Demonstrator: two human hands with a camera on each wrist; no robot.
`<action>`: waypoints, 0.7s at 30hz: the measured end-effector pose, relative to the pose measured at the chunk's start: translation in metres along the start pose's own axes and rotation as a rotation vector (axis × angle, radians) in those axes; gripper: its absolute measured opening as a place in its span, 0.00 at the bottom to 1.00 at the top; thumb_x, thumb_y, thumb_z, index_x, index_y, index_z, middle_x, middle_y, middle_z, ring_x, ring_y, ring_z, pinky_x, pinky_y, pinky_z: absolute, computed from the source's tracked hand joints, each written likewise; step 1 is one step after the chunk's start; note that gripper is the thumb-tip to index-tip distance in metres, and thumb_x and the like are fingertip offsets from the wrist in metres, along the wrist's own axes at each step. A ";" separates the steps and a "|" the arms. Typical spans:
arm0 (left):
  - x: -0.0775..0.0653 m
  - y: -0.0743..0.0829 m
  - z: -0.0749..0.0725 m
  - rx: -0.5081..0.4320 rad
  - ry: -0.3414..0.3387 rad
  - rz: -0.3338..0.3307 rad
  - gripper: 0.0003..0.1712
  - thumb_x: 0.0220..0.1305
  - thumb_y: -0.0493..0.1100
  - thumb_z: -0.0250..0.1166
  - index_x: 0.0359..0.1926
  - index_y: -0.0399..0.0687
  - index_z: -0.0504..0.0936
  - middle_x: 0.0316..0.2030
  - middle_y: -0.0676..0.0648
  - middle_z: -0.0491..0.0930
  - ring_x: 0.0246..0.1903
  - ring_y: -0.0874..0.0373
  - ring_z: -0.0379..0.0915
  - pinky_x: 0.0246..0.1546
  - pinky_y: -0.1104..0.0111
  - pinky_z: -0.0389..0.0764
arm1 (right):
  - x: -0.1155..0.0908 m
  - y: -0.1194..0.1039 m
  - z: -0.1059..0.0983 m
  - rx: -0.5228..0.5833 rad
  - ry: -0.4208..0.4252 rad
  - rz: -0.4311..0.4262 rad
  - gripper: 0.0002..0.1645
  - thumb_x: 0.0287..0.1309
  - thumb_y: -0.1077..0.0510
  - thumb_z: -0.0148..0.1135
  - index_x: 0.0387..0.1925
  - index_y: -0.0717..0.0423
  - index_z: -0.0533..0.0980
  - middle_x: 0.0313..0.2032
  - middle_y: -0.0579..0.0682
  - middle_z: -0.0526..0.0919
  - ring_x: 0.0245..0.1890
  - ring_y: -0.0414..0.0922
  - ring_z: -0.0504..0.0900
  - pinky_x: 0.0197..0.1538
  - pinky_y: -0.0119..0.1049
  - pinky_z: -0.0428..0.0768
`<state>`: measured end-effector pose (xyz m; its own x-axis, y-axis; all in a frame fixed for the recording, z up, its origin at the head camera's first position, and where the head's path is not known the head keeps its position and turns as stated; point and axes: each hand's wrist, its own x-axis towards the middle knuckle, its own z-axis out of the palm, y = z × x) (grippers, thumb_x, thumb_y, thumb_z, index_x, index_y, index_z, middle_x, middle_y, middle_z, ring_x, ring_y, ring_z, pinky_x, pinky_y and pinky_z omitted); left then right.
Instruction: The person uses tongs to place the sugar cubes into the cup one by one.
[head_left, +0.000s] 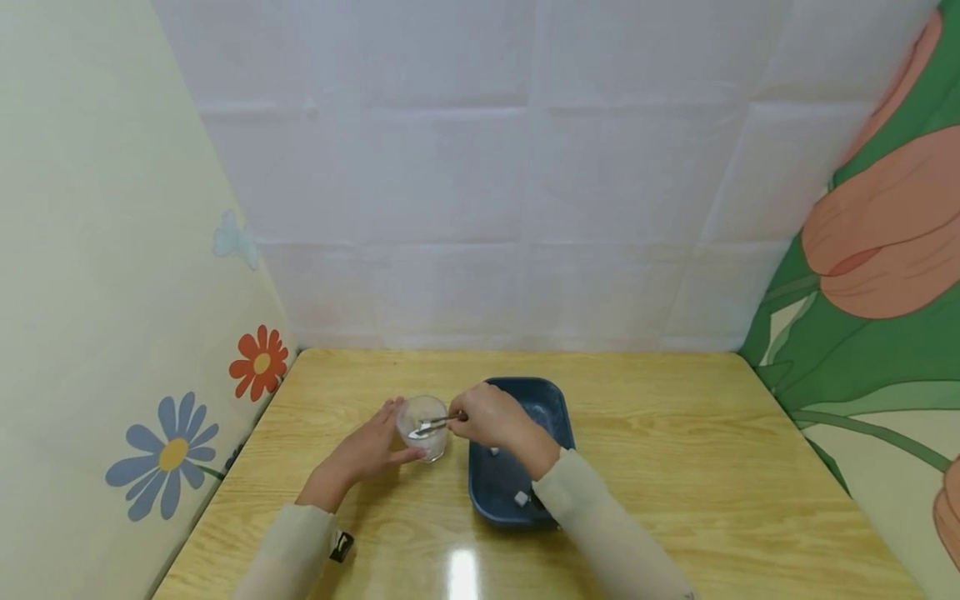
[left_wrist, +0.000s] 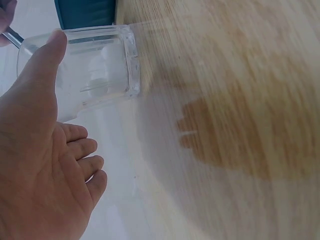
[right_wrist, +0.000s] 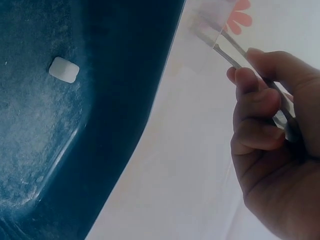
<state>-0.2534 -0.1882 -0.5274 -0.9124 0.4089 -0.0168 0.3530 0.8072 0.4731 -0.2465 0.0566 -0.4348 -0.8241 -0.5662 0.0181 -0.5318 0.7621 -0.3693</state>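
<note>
A clear glass [head_left: 432, 448] stands on the table with white pieces at its bottom. My left hand [head_left: 369, 448] holds it from the left, thumb at the near side and fingers toward the back. In the left wrist view the thumb lies along the glass wall. My right hand [head_left: 491, 417] grips slim metal tongs [head_left: 442, 421], whose tips reach into the glass. White shows at the tips in the head view. Just right of the glass is a dark blue tray [head_left: 480, 500], partly under my right forearm. A white cube [right_wrist: 64, 69] lies in it.
The tray holds another small white piece [head_left: 494, 451] beside my right wrist. Near my left sleeve is a small black object [head_left: 342, 547] on the wooden table [head_left: 675, 467]. A white cloth-like backdrop [head_left: 480, 208] hangs behind, with painted walls at both sides.
</note>
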 end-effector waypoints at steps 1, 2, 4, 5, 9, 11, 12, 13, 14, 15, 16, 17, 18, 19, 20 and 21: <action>0.000 0.000 0.000 0.000 0.001 0.002 0.62 0.62 0.69 0.65 0.78 0.32 0.49 0.78 0.32 0.49 0.77 0.36 0.43 0.72 0.42 0.60 | 0.000 0.000 0.000 0.001 0.000 0.002 0.09 0.68 0.54 0.65 0.40 0.51 0.88 0.25 0.38 0.84 0.17 0.34 0.73 0.22 0.30 0.72; 0.000 0.000 -0.001 0.001 0.002 0.004 0.62 0.62 0.69 0.65 0.78 0.32 0.49 0.78 0.32 0.49 0.77 0.36 0.43 0.72 0.42 0.60 | 0.000 0.000 -0.001 -0.001 0.001 0.003 0.09 0.68 0.54 0.65 0.40 0.51 0.88 0.25 0.38 0.83 0.16 0.34 0.73 0.22 0.30 0.71; -0.001 0.000 0.000 0.005 0.001 -0.002 0.62 0.62 0.69 0.65 0.78 0.33 0.49 0.78 0.33 0.49 0.77 0.37 0.43 0.72 0.43 0.59 | 0.000 -0.001 -0.002 0.001 0.000 0.001 0.09 0.69 0.53 0.64 0.39 0.50 0.88 0.24 0.37 0.83 0.16 0.34 0.72 0.22 0.30 0.71; -0.002 0.000 0.000 0.007 0.004 -0.001 0.62 0.62 0.69 0.65 0.78 0.32 0.49 0.78 0.32 0.49 0.77 0.36 0.44 0.72 0.43 0.59 | -0.001 -0.002 -0.002 0.000 0.000 -0.003 0.09 0.69 0.53 0.64 0.39 0.50 0.88 0.24 0.37 0.82 0.16 0.35 0.72 0.22 0.30 0.71; -0.005 0.000 0.000 0.005 0.008 -0.009 0.62 0.62 0.69 0.66 0.78 0.32 0.50 0.78 0.32 0.49 0.77 0.36 0.44 0.72 0.43 0.59 | -0.002 -0.004 -0.002 0.002 0.001 -0.014 0.08 0.69 0.54 0.64 0.39 0.49 0.88 0.24 0.37 0.82 0.16 0.34 0.72 0.22 0.29 0.71; -0.006 0.000 0.000 -0.005 0.009 -0.006 0.62 0.62 0.69 0.66 0.78 0.32 0.50 0.78 0.32 0.49 0.77 0.36 0.44 0.72 0.43 0.59 | -0.003 -0.004 -0.003 0.001 0.006 -0.010 0.08 0.68 0.53 0.65 0.40 0.49 0.87 0.26 0.38 0.84 0.17 0.33 0.73 0.23 0.29 0.73; -0.006 0.000 0.000 -0.012 0.006 -0.009 0.62 0.62 0.69 0.66 0.78 0.32 0.49 0.78 0.32 0.49 0.77 0.36 0.44 0.72 0.43 0.59 | -0.004 -0.004 -0.004 0.002 0.009 -0.008 0.08 0.68 0.53 0.65 0.40 0.49 0.87 0.27 0.39 0.85 0.17 0.33 0.74 0.24 0.29 0.74; -0.006 0.000 0.000 -0.013 0.002 -0.011 0.62 0.62 0.69 0.66 0.78 0.33 0.49 0.78 0.32 0.48 0.77 0.37 0.43 0.72 0.43 0.59 | -0.005 -0.004 -0.005 0.003 0.013 -0.007 0.08 0.68 0.53 0.65 0.41 0.49 0.87 0.29 0.39 0.86 0.18 0.32 0.74 0.25 0.29 0.75; -0.006 0.000 0.001 -0.012 0.003 -0.006 0.62 0.62 0.69 0.66 0.78 0.32 0.49 0.78 0.32 0.49 0.77 0.36 0.44 0.72 0.42 0.59 | -0.007 -0.004 -0.007 0.006 0.017 -0.006 0.08 0.68 0.53 0.65 0.41 0.49 0.87 0.30 0.40 0.86 0.19 0.32 0.75 0.26 0.29 0.76; -0.005 0.000 0.001 -0.011 0.000 -0.009 0.62 0.62 0.69 0.66 0.78 0.33 0.49 0.78 0.32 0.48 0.77 0.36 0.43 0.72 0.42 0.59 | -0.008 -0.004 -0.008 0.009 0.022 -0.007 0.08 0.68 0.53 0.65 0.42 0.49 0.87 0.31 0.41 0.87 0.20 0.32 0.76 0.27 0.29 0.77; -0.005 0.000 0.001 -0.006 -0.003 -0.011 0.62 0.62 0.69 0.65 0.79 0.33 0.48 0.78 0.32 0.48 0.77 0.36 0.43 0.72 0.43 0.59 | -0.010 -0.003 -0.010 0.011 0.027 -0.006 0.09 0.68 0.52 0.66 0.42 0.49 0.87 0.33 0.42 0.88 0.22 0.31 0.77 0.28 0.29 0.78; -0.004 0.000 0.001 -0.001 -0.005 -0.013 0.63 0.62 0.69 0.65 0.79 0.33 0.48 0.78 0.33 0.48 0.77 0.37 0.43 0.72 0.43 0.59 | -0.011 -0.003 -0.012 0.015 0.029 -0.002 0.09 0.68 0.52 0.65 0.43 0.49 0.87 0.34 0.43 0.88 0.23 0.31 0.78 0.29 0.29 0.79; -0.003 0.000 0.001 0.003 -0.007 -0.013 0.63 0.62 0.70 0.65 0.79 0.33 0.48 0.78 0.33 0.47 0.77 0.37 0.43 0.73 0.44 0.59 | -0.013 -0.002 -0.014 0.015 0.033 0.000 0.10 0.68 0.51 0.65 0.44 0.49 0.87 0.35 0.43 0.89 0.24 0.31 0.79 0.30 0.29 0.80; -0.002 -0.001 0.001 0.007 -0.007 -0.012 0.63 0.62 0.70 0.65 0.79 0.33 0.47 0.78 0.33 0.47 0.77 0.37 0.43 0.73 0.44 0.59 | -0.015 -0.002 -0.016 0.016 0.036 0.002 0.10 0.68 0.51 0.65 0.44 0.50 0.87 0.36 0.44 0.89 0.26 0.32 0.80 0.31 0.30 0.81; -0.001 -0.001 0.001 0.010 -0.008 -0.014 0.63 0.62 0.70 0.64 0.79 0.33 0.47 0.78 0.33 0.47 0.77 0.37 0.43 0.73 0.44 0.58 | -0.016 -0.001 -0.017 0.018 0.040 0.006 0.11 0.68 0.51 0.65 0.46 0.50 0.87 0.38 0.45 0.89 0.27 0.32 0.81 0.32 0.30 0.81; -0.001 -0.001 0.001 0.008 -0.011 -0.018 0.63 0.62 0.71 0.64 0.79 0.33 0.47 0.78 0.34 0.47 0.78 0.38 0.42 0.74 0.45 0.57 | -0.018 0.000 -0.019 0.019 0.042 0.007 0.12 0.69 0.51 0.64 0.47 0.51 0.86 0.39 0.45 0.89 0.29 0.33 0.82 0.33 0.31 0.82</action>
<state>-0.2529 -0.1888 -0.5283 -0.9165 0.3984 -0.0348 0.3378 0.8179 0.4657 -0.2353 0.0728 -0.4172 -0.8355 -0.5468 0.0542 -0.5224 0.7596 -0.3874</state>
